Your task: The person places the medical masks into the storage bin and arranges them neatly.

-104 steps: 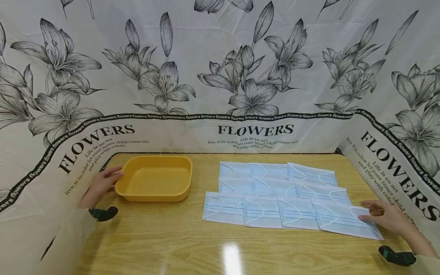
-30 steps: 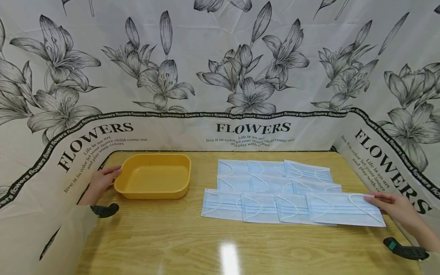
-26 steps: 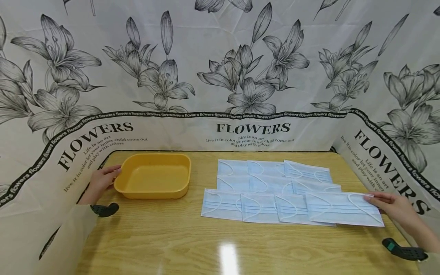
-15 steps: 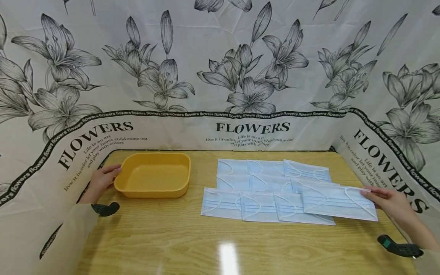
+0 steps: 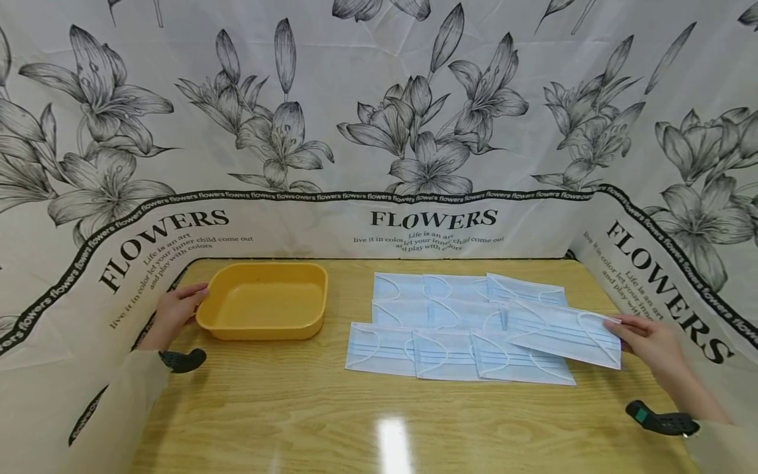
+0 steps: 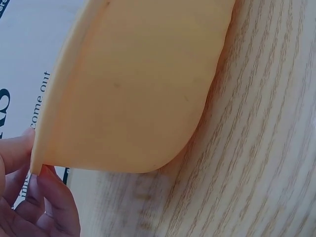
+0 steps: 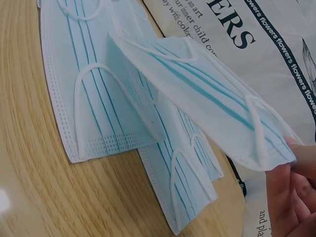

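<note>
My left hand (image 5: 170, 319) pinches the rim of a yellow plastic basin (image 5: 260, 333) at its left end; in the left wrist view the fingers (image 6: 59, 197) and thumb clasp the lip of the basin wall (image 6: 133, 94). With my right hand (image 5: 654, 342) I pinch the right-hand corner of a light blue face mask (image 5: 568, 334). That mask is raised and tilted over the others, as the right wrist view of the held mask (image 7: 207, 103) shows. Below and left of it lie several more masks (image 5: 444, 355) in three overlapping rows, white ear loops facing up.
Everything stands on a wood-grain table (image 5: 296, 408). A white cloth (image 5: 426, 230) with flower prints and lettering hangs around its back and sides. Bare tabletop separates the basin from the masks. Dark bands (image 5: 662, 419) sit on both wrists.
The right hand has picked up the rightmost front-row mask and moved it left and away from me, uncovering the end of the mask beneath. The left hand stays on the basin.
</note>
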`<state>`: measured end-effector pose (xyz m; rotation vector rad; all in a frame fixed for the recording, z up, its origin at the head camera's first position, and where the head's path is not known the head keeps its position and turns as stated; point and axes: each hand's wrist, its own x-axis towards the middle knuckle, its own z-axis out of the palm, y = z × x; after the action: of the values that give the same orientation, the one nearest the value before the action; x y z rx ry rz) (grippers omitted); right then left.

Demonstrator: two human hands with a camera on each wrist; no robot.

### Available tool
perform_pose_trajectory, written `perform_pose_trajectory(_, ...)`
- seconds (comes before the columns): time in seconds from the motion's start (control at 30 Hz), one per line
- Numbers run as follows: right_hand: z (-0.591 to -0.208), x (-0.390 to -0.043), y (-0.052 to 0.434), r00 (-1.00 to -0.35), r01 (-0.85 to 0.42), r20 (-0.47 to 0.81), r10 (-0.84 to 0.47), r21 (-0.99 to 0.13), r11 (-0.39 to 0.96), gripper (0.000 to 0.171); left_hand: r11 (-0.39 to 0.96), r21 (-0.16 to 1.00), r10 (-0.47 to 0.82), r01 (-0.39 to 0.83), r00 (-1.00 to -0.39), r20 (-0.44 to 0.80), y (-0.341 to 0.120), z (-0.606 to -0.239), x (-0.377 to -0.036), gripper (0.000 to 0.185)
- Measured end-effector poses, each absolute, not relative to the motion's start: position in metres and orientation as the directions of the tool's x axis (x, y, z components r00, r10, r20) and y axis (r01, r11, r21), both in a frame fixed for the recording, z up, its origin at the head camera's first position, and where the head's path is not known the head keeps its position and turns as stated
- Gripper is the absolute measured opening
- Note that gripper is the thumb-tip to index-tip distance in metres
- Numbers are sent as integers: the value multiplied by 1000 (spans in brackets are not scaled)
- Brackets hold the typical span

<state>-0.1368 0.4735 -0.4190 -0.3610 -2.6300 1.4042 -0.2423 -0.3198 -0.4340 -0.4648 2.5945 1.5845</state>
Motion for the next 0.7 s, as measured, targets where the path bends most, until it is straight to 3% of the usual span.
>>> perform_pose_trajectory(0.17,-420,-140,465,-956,158,1,293,-842,516,3,430,857,-221,-283,-954,-204,-320,-434,-242,57)
perform_pose_trajectory(0.57,-406,-144,448,-951,148,15,308,-854,498,11,393,876,-269,-279,-946,-180,-320,-439,-244,54)
perform_pose_trajectory(0.7,-407,-146,441,-953,134,12,301,-878,460,6,394,879,-275,-270,-947,-167,-318,-438,-244,52)
